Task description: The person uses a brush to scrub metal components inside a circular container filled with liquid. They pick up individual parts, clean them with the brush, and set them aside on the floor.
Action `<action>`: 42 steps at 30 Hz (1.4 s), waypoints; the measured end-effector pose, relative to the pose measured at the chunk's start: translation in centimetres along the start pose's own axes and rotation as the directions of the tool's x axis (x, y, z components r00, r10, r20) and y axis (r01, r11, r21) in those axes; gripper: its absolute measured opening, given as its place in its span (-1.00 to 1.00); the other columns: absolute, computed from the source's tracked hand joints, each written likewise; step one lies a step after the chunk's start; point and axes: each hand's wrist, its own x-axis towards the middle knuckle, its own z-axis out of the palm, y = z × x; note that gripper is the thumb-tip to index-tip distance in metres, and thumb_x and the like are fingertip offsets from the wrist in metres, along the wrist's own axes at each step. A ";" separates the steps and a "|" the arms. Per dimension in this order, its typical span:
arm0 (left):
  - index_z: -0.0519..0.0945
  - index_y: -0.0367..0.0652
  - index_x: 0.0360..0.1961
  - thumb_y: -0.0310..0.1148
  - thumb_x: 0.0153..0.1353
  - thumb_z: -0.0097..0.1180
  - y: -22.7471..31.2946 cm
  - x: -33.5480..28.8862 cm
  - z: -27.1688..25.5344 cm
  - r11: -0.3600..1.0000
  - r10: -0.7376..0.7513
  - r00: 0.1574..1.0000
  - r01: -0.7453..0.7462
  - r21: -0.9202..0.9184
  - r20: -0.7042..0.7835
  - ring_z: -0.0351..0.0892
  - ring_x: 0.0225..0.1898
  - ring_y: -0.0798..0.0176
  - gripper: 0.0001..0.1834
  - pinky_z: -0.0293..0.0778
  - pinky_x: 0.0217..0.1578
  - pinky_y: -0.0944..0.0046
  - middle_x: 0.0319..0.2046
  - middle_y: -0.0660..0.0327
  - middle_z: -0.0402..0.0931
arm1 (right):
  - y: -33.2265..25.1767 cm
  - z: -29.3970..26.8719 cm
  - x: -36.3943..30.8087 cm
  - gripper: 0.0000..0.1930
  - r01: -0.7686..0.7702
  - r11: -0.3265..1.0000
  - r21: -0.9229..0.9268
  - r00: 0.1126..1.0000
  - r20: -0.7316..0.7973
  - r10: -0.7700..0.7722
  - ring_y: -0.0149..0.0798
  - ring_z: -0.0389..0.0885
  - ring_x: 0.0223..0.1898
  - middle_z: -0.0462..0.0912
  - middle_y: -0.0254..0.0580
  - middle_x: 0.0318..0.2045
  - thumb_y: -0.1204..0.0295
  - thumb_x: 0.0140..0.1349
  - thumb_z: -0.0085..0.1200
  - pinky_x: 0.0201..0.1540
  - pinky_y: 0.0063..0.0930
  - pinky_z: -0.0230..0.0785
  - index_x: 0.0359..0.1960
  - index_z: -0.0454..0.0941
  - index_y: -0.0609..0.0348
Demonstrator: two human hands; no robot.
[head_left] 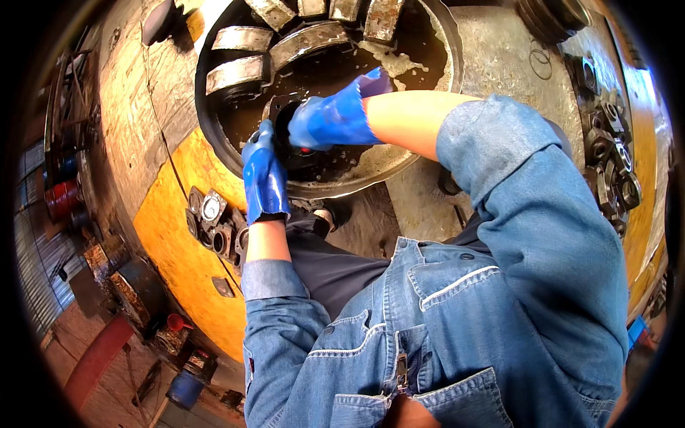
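Both my hands wear blue rubber gloves and work over a large round basin (208,118) of murky brown liquid. Around the left side of a dark, wet, ring-shaped metal part (280,107) the fingers of my left hand (262,160) are closed. My right hand (325,121) reaches in from the right, its curled fingers at the part's opening. A small red bit (305,150) shows under that hand; what it belongs to is hidden. Several thick curved metal pieces (239,73) with dull silvery faces lie in the basin's far side.
Left of the basin, several small metal flange-like parts (212,207) sit on a yellow surface (189,285). More metal parts (610,153) are heaped at the right. Dark stacked rings (553,20) and thin loops (540,64) lie at the far right. A red scoop (177,322) is lower left.
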 end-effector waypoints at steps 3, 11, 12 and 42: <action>0.72 -0.37 0.05 -0.11 0.51 0.22 -0.2 0.3 -0.6 1.000 0.013 1.000 -0.013 0.009 -0.009 0.64 -0.30 0.25 -0.55 0.58 -0.24 0.21 -0.22 0.15 0.73 | 1.3 3.2 -1.2 -0.76 0.252 0.907 -0.336 0.913 -0.229 -0.339 0.09 0.81 -0.15 0.81 0.04 -0.23 0.35 0.31 0.20 -0.16 -0.12 0.65 -0.14 0.78 0.25; 0.71 -0.37 0.08 -0.08 0.56 0.13 -0.6 1.7 -0.6 0.991 -0.015 1.000 0.018 0.134 -0.024 0.70 -0.20 0.20 -0.52 0.63 -0.11 0.16 -0.15 0.11 0.75 | 2.1 2.3 -0.6 -0.72 0.451 0.869 -0.201 0.805 -0.328 -0.494 0.11 0.77 -0.24 0.76 0.06 -0.34 0.34 0.41 -0.03 -0.17 -0.03 0.62 -0.24 0.73 0.20; 0.71 -0.38 0.09 -0.08 0.56 0.13 -0.8 1.9 -0.8 0.991 -0.011 1.000 0.013 0.131 -0.016 0.70 -0.19 0.19 -0.52 0.63 -0.11 0.16 -0.14 0.11 0.75 | 2.3 2.3 -0.4 -0.70 0.460 0.871 -0.173 0.789 -0.369 -0.491 0.14 0.75 -0.28 0.74 0.12 -0.37 0.33 0.44 -0.06 -0.20 0.01 0.60 -0.25 0.70 0.23; 0.74 -0.36 0.06 -0.01 0.46 0.24 -2.9 5.2 -2.9 0.961 0.039 0.991 -0.001 0.278 -0.130 0.65 -0.34 0.20 -0.46 0.56 -0.29 0.20 -0.25 0.12 0.75 | -1.2 11.1 1.1 -0.51 0.090 0.461 0.883 0.369 -0.460 0.808 -0.05 0.83 -0.08 0.83 -0.09 -0.10 0.07 0.23 0.44 0.01 -0.19 0.67 0.07 0.72 0.09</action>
